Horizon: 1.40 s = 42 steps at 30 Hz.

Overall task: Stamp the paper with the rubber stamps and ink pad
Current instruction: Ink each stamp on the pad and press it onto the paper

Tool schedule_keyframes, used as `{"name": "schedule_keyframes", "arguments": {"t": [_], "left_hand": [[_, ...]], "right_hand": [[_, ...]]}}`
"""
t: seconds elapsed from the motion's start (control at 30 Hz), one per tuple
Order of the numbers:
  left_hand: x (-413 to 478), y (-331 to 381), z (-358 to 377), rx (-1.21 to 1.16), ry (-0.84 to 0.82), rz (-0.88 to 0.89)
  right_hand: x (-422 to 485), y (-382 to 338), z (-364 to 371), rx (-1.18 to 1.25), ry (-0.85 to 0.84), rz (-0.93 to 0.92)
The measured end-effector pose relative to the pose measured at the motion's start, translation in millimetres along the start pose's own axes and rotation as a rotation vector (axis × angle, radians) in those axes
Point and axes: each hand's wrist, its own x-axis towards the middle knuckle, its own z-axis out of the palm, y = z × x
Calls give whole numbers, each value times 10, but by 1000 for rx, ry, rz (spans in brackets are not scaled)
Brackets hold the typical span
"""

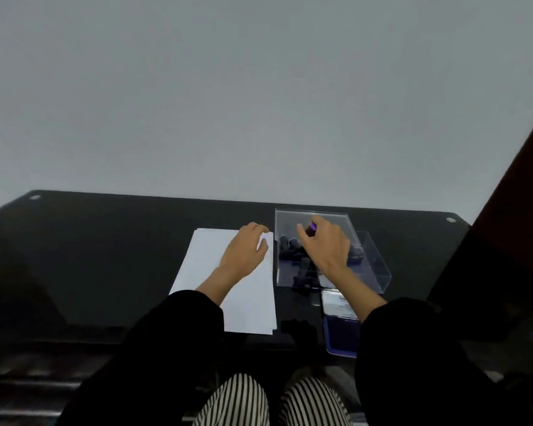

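Right hand [326, 245]: a small dark stamp [310, 228] with a purple end is pinched between thumb and fingertips. It is held above the far part of the clear box [374, 269]. More dark stamps [290, 245] are seen heaped loosely inside the box, partly hidden by the hand; their number cannot be counted.

Left hand [243, 255]: laid on the white paper [250, 305], fingers bent at the sheet's far right corner. Whether that corner is pinched or only touched cannot be told.

The paper is laid flat on the black table [105, 259], just left of the box. More than one sheet edge is seen at its near right corner.

The ink pad [342, 336] is found open, near side of the box, beside the right forearm; a blue pad surface is exposed, with the lid [339, 304] folded back toward the box.

Black sleeves are noted on both arms.
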Motion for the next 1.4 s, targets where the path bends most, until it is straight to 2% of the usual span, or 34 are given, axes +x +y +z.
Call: {"name": "schedule_keyframes", "arguments": {"t": [0.2,0.57,0.9,1.4], "left_hand": [[400,-427,-35,43,-48,-141],[756,-1179,382,138,-163,-211],[627,-1449,673,310,-328,-258],[604,-1490,752,356,-301,-254]], "right_hand": [[453,-252,429,51,-147,-37],[986,-347,1468,-86,-399,-142],[1110,-291,1835,-158,-396,-214],[1023,-393,1948,-237,-377,-238]]}}
